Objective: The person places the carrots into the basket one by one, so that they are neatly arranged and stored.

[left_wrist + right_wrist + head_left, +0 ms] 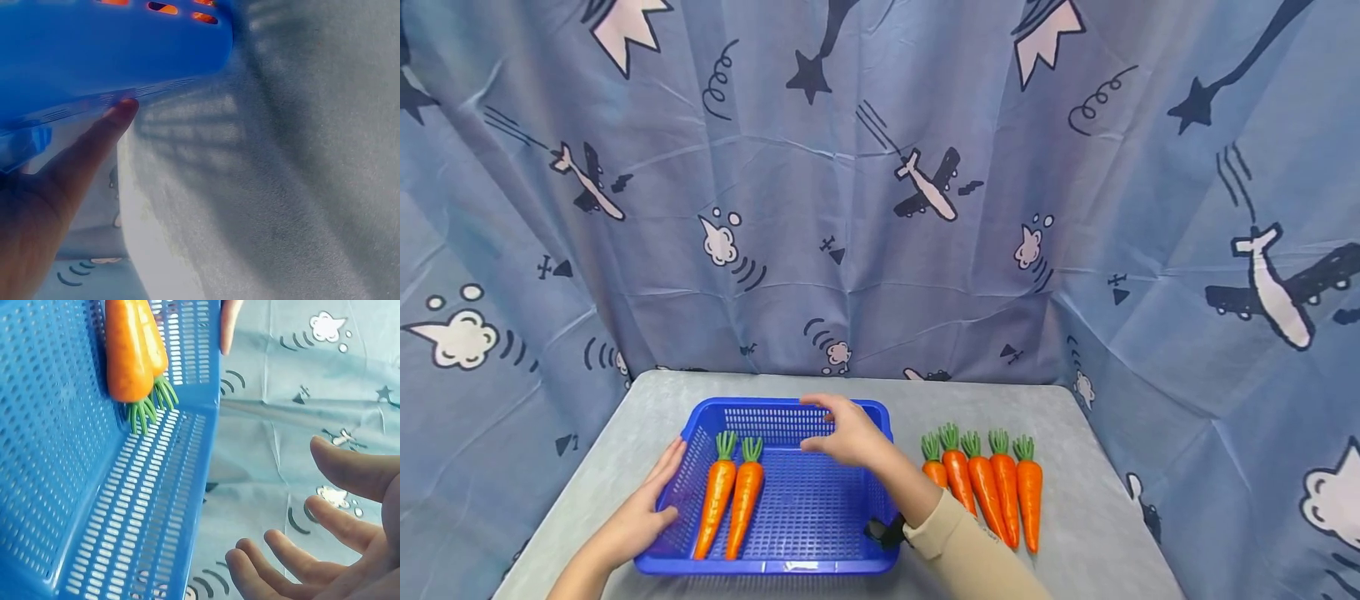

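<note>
A blue plastic basket (711, 567) with perforated sides stands on the table. Two orange carrots with green tops lie side by side in its left half, the left carrot (715, 500) and the right carrot (745, 502). My left hand (638, 512) rests along the basket's left outer side, its fingers straight; in the left wrist view a fingertip (128, 109) meets the basket wall. Over the basket's right back part is my right hand (847, 433), fingers spread and slightly bent, with nothing in them. The right wrist view shows this hand (337, 550) beside the basket rim.
Several more carrots (1028, 496) lie in a row on the table (1097, 517), right of the basket and partly behind the right forearm. A blue patterned curtain (880, 275) hangs around the table's back and sides. A black device (885, 531) sits at the right wrist.
</note>
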`<move>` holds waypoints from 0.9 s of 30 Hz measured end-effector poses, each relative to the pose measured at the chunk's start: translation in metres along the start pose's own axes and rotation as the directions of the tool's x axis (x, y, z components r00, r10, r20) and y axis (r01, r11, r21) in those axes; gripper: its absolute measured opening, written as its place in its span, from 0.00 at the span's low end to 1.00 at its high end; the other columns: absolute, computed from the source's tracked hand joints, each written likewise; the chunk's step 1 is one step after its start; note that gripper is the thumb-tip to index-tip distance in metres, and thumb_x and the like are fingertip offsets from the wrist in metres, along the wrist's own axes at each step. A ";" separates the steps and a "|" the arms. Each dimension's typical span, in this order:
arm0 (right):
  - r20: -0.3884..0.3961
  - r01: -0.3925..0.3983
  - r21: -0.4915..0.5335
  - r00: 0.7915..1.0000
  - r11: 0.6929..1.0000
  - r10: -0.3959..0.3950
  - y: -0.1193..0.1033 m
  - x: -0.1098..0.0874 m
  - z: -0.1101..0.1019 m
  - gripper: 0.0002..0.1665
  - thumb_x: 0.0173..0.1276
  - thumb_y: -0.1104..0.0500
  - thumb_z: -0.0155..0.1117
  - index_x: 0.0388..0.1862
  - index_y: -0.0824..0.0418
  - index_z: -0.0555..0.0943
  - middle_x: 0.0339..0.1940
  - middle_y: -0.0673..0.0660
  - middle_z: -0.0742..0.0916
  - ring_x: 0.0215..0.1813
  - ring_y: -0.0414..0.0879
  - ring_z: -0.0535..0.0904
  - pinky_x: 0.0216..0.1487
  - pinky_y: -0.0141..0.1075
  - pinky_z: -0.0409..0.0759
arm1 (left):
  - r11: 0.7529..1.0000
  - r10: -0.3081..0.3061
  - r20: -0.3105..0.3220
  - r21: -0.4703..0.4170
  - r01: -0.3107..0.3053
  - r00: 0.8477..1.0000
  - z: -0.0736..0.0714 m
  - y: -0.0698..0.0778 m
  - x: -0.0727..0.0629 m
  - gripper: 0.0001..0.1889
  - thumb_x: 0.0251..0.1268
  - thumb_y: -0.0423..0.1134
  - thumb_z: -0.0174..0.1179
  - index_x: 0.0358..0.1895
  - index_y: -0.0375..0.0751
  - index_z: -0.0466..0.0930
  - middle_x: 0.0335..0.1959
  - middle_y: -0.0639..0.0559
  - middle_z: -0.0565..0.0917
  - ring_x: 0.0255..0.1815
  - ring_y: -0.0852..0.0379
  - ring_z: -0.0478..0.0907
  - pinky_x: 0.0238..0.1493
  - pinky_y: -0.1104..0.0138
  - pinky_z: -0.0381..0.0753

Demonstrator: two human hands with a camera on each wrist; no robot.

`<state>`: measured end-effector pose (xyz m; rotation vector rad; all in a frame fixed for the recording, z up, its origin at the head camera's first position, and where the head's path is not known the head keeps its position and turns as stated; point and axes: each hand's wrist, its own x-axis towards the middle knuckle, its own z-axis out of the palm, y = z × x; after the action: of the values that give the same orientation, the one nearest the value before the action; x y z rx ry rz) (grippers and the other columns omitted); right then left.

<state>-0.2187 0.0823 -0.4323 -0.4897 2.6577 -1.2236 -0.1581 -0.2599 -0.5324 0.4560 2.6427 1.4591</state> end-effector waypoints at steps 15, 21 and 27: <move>-0.155 0.065 0.206 0.987 0.976 -0.033 0.035 -0.026 -0.051 0.36 0.60 0.57 0.76 0.68 0.47 0.77 0.71 0.59 0.78 0.67 0.61 0.77 0.59 0.58 0.80 | 0.998 0.054 -0.017 0.013 -0.054 0.998 0.002 0.000 0.000 0.48 0.55 0.19 0.52 0.82 0.36 0.44 0.83 0.34 0.38 0.71 0.88 0.32 0.58 0.94 0.40; -0.183 0.035 0.228 0.983 0.973 0.008 0.043 -0.037 -0.062 0.36 0.60 0.51 0.76 0.68 0.46 0.77 0.71 0.57 0.77 0.67 0.59 0.76 0.58 0.59 0.80 | 0.999 0.025 -0.012 0.021 -0.025 1.000 0.001 0.000 0.000 0.48 0.55 0.20 0.54 0.82 0.37 0.44 0.83 0.35 0.38 0.74 0.82 0.31 0.57 0.94 0.39; -0.235 0.025 0.267 0.971 0.963 0.040 0.057 -0.047 -0.072 0.35 0.61 0.56 0.76 0.68 0.46 0.78 0.74 0.56 0.74 0.69 0.60 0.75 0.59 0.56 0.81 | 0.999 0.039 -0.017 0.027 -0.038 0.999 0.002 0.001 0.001 0.49 0.54 0.20 0.54 0.82 0.37 0.45 0.83 0.34 0.39 0.74 0.84 0.31 0.58 0.94 0.39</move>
<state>-0.2088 0.1841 -0.4281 -0.3050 2.6128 -1.7074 -0.1582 -0.2576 -0.5327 0.5018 2.6847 1.4460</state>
